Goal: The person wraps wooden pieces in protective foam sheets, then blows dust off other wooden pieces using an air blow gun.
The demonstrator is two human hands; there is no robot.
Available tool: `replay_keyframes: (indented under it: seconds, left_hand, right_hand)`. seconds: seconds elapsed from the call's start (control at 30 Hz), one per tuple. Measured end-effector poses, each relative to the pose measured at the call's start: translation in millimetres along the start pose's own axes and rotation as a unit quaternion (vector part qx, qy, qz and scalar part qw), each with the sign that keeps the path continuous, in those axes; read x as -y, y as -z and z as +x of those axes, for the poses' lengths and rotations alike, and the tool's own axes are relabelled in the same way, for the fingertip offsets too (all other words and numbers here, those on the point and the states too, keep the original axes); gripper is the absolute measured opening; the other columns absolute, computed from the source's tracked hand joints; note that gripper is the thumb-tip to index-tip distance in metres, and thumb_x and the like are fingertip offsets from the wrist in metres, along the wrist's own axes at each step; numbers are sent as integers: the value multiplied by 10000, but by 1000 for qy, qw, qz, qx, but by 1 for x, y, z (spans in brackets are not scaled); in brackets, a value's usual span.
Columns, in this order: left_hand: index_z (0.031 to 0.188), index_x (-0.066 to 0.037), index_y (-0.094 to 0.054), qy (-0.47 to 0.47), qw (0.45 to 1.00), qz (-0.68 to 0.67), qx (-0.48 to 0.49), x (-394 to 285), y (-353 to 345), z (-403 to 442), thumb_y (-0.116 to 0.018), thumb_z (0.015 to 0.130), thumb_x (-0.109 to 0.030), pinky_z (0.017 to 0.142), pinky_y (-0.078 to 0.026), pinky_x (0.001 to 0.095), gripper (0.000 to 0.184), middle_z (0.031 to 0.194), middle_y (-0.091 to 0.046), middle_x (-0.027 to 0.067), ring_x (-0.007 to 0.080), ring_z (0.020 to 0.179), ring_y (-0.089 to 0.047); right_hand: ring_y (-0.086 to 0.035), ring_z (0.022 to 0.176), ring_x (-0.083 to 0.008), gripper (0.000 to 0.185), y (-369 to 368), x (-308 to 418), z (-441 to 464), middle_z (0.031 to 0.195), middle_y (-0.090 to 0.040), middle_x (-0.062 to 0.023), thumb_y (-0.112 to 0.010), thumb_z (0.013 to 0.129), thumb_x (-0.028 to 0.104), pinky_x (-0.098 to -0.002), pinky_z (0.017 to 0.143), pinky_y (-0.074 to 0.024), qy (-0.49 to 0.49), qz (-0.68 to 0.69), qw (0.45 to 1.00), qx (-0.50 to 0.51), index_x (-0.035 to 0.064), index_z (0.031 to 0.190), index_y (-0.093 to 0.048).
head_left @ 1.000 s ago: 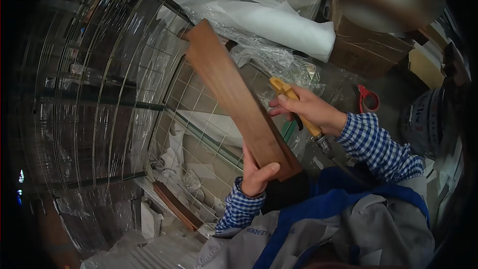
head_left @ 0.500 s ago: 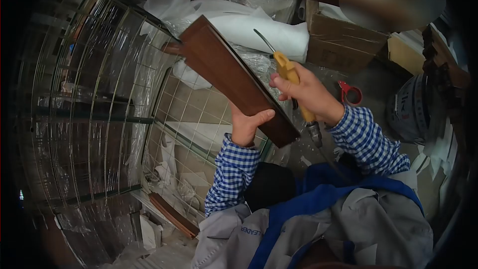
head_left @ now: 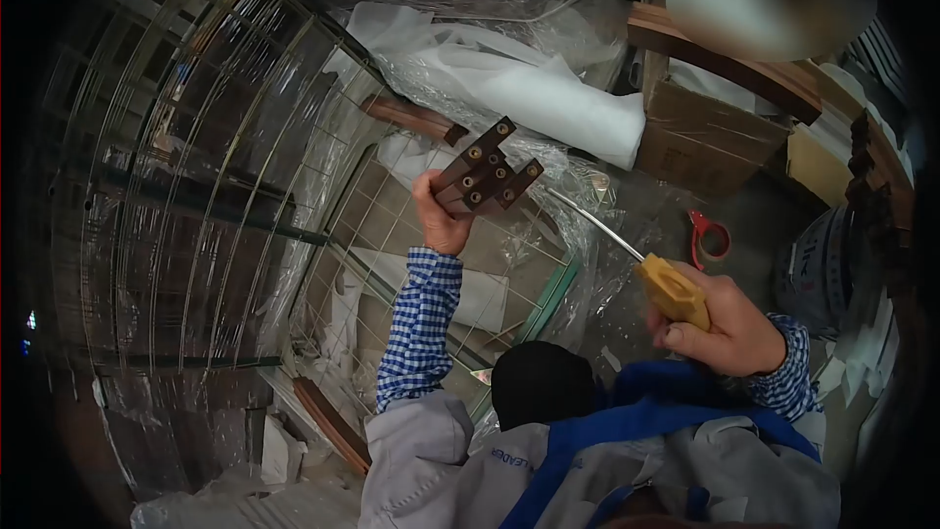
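My left hand (head_left: 443,217) is closed around a dark brown wooden piece (head_left: 458,183), held above the wire mesh. Its stepped end faces me and shows several round holes with brass-coloured rims. In my right hand (head_left: 732,329) is an air blow gun with a yellow body (head_left: 674,292), the fingers wrapped round it. A thin metal nozzle (head_left: 593,219) points up and left at the wooden piece, its tip a short way from the end with the holes. The lower end of the gun is hidden by my hand.
A wire mesh cage (head_left: 211,186) stands at left, with a curved wooden piece (head_left: 333,426) low in it and another wooden piece (head_left: 411,118) higher up. Beyond lies a white foam roll (head_left: 558,103). At right are a cardboard box (head_left: 715,142), a red tape dispenser (head_left: 709,238) and a bucket (head_left: 818,269).
The wooden piece has turned from showing its long side to showing its end with holes. My right hand has moved down and right with the air blow gun, its nozzle now facing that end.
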State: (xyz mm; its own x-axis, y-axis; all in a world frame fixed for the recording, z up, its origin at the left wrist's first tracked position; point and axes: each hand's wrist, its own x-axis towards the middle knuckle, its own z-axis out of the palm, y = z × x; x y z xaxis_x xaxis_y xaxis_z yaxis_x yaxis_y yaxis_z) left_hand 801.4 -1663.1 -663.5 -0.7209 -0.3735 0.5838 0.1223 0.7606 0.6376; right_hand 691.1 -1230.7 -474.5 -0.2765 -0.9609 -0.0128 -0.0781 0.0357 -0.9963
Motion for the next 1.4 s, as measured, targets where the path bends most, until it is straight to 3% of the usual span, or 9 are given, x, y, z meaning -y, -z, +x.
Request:
replay_keyframes:
  seconds: [0.23, 0.3, 0.4, 0.5, 0.63, 0.87, 0.97, 1.0, 1.4]
  left_hand:
    - [1469, -142, -171, 94, 992, 19, -84, 10, 25, -4, -796, 704, 114, 935, -535, 379, 1021, 1354, -415, 116, 243, 1214, -521]
    - [1350, -88, -372, 74, 987, -38, -140, 13, 22, 3, -868, 629, -1, 960, -427, 391, 880, 1230, -451, 148, 307, 1093, -516]
    - [1316, -97, -423, -73, 974, 204, -71, -4, 30, 6, -849, 650, -28, 924, -419, 442, 794, 1211, -519, 161, 366, 1087, -519]
    - [1315, -91, -423, -131, 962, 240, 2, -21, 23, 22, -818, 658, -37, 958, -390, 493, 768, 1209, -532, 168, 385, 1095, -518]
    - [1312, -112, -485, -180, 942, 266, 96, -56, -7, 70, -734, 687, -17, 971, -372, 496, 679, 1164, -559, 146, 378, 1088, -521]
    - [1324, -118, -492, -314, 897, 187, 248, -179, -141, 202, -813, 603, -33, 972, -378, 477, 794, 1185, -551, 115, 356, 1115, -523]
    - [1356, -124, -469, -347, 879, 168, 280, -220, -206, 244, -839, 600, -63, 970, -402, 482, 844, 1211, -555, 116, 357, 1154, -523]
    - [1356, -124, -469, -353, 879, 163, 277, -232, -222, 262, -839, 600, -63, 970, -402, 482, 844, 1211, -555, 116, 357, 1154, -523]
    - [1451, -256, -393, -260, 808, 362, 385, -284, -394, 417, -918, 587, -196, 1091, -421, 472, 1012, 1366, -537, 86, 341, 1295, -503]
  right_hand:
    - [-664, 592, -172, 618, 4, 17, 10, 710, -644, -85, -684, 958, 323, -285, 617, -538, -146, 1, 989, -23, -70, 1381, -463]
    - [-653, 555, -151, 628, -2, 11, 14, 708, -644, -85, -689, 953, 333, -280, 573, -530, -65, -14, 995, 69, -57, 1390, -464]
    - [-659, 571, -152, 642, 14, 23, 24, 709, -656, -89, -666, 958, 374, -287, 579, -533, -66, -17, 996, -63, -55, 1392, -464]
    - [-662, 584, -144, 623, 13, 13, 18, 692, -644, -67, -652, 966, 390, -278, 587, -529, -59, -74, 994, 48, -44, 1375, -474]
    - [-645, 736, -117, 583, 14, -28, -14, 890, -647, -78, -656, 981, 352, -276, 683, -540, -41, 151, 984, -81, -29, 1368, -442]
    - [-575, 937, -114, 554, 28, -23, -53, 1063, -614, -43, -651, 987, 195, -262, 844, -488, 17, 178, 983, -39, -3, 1431, -385]
    - [-575, 925, -108, 564, 36, -37, -60, 1050, -615, -35, -652, 987, 196, -258, 839, -485, -10, 160, 985, -62, 0, 1442, -381]
    - [-652, 789, -169, 604, 32, -45, -61, 897, -670, -66, -669, 974, 351, -297, 728, -513, 25, 136, 984, -115, -24, 1381, -427]
    - [-690, 952, -187, 666, 73, -57, -91, 1034, -699, -86, -683, 965, 341, -293, 843, -527, -42, 98, 992, -71, 16, 1471, -397]
